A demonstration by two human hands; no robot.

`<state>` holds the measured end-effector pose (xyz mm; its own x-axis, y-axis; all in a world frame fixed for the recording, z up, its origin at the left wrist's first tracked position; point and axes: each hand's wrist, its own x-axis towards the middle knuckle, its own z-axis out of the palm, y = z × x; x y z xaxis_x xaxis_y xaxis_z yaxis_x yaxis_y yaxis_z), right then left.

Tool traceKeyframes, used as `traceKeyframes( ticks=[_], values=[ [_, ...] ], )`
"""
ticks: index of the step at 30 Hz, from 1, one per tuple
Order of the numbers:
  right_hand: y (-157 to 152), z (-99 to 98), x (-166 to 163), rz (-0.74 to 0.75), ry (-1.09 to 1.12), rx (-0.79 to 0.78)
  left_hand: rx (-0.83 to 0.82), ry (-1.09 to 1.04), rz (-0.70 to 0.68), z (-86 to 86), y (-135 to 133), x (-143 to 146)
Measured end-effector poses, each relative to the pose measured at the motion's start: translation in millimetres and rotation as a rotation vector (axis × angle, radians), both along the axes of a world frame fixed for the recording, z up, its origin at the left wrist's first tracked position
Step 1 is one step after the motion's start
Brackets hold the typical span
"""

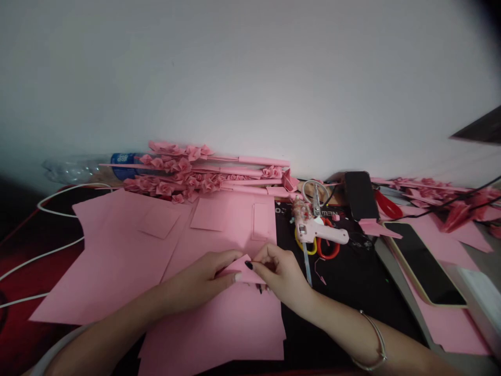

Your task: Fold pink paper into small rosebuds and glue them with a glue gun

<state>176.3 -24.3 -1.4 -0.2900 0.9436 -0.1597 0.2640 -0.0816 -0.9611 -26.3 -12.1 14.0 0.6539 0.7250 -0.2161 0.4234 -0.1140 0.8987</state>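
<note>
My left hand (pixel 207 272) and my right hand (pixel 279 274) meet over a small piece of pink paper (pixel 243 272) and pinch it between their fingertips. The piece lies just above a stack of large pink paper sheets (pixel 117 261) spread on the dark table. My right wrist wears a thin metal bangle (pixel 373 339). Which folds the small piece has is hidden by my fingers.
Pink paper roses on stems (pixel 188 175) lie along the wall with a plastic bottle (pixel 117 162). A pink glue gun (pixel 319 230), scissors (pixel 321 245), a phone (pixel 425 263), a black device (pixel 360 196) and white cables (pixel 50 250) lie around.
</note>
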Motion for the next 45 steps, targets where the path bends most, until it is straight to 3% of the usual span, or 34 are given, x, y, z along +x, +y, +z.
traceKeyframes(
  ticks=[9, 18, 31, 45],
  values=[
    [0.1, 0.1, 0.8, -0.026, 0.055, -0.034, -0.031, -0.031, 0.053, -1.0, 1.7, 0.1],
    [-0.2, -3.6, 0.0, 0.043, 0.091, -0.039, -0.265, -0.394, 0.411, -12.9, 5.8, 3.8],
    [-0.6, 1.3, 1.9, 0.076, 0.109, -0.010, -0.191, -0.327, 0.301, -1.5, 2.7, 6.9],
    [-0.1, -1.5, 2.4, 0.109, 0.189, 0.025, -0.238, -0.364, 0.386, -8.0, 2.3, 6.4]
  ],
)
